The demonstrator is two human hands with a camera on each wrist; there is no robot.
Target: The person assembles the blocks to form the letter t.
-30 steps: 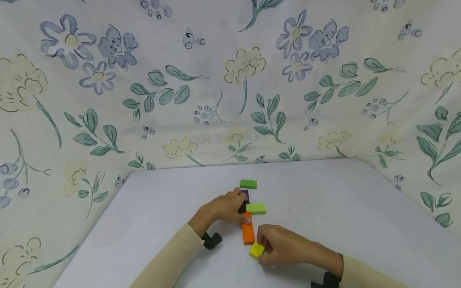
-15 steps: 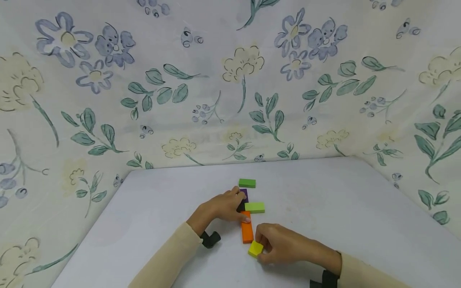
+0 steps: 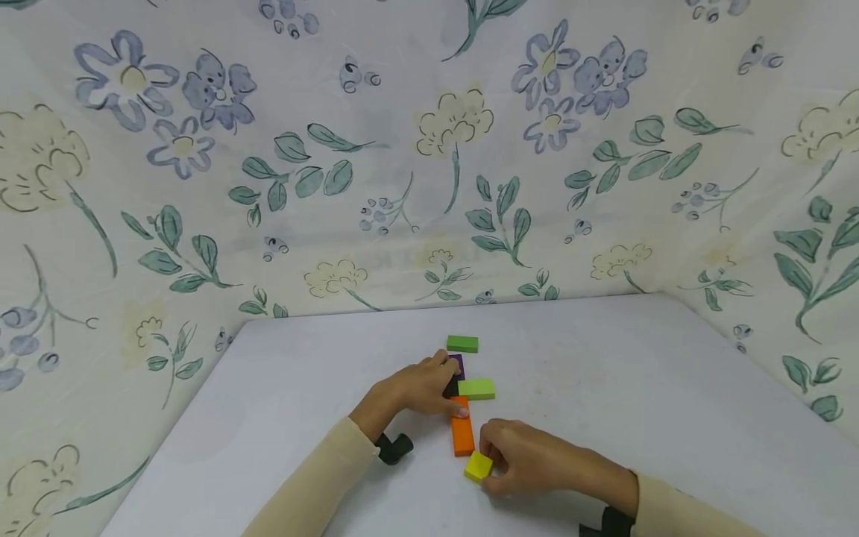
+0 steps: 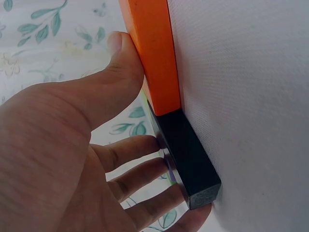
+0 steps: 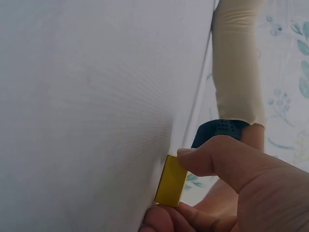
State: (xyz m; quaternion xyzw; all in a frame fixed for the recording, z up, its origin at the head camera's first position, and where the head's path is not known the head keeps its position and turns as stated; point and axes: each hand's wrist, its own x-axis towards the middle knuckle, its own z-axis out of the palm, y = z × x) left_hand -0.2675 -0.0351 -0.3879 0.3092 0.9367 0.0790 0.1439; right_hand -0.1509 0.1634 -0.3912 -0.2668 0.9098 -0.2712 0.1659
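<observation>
White table (image 3: 624,380), left hand (image 3: 417,388) with fingers apart, right hand (image 3: 533,459) pinched together, orange block (image 3: 462,434) touched by left thumb, black block (image 4: 187,152) by left fingers, yellow block (image 3: 478,466) clamped in right hand beside orange block's near end

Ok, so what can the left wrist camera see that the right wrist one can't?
Only the left wrist view shows the orange block, with the thumb of the left hand against it, and the black block.

Only the right wrist view shows the yellow block, pinched by the right hand, plus a beige sleeve and a dark band.

Both show the white table and the flowery cloth.
</observation>
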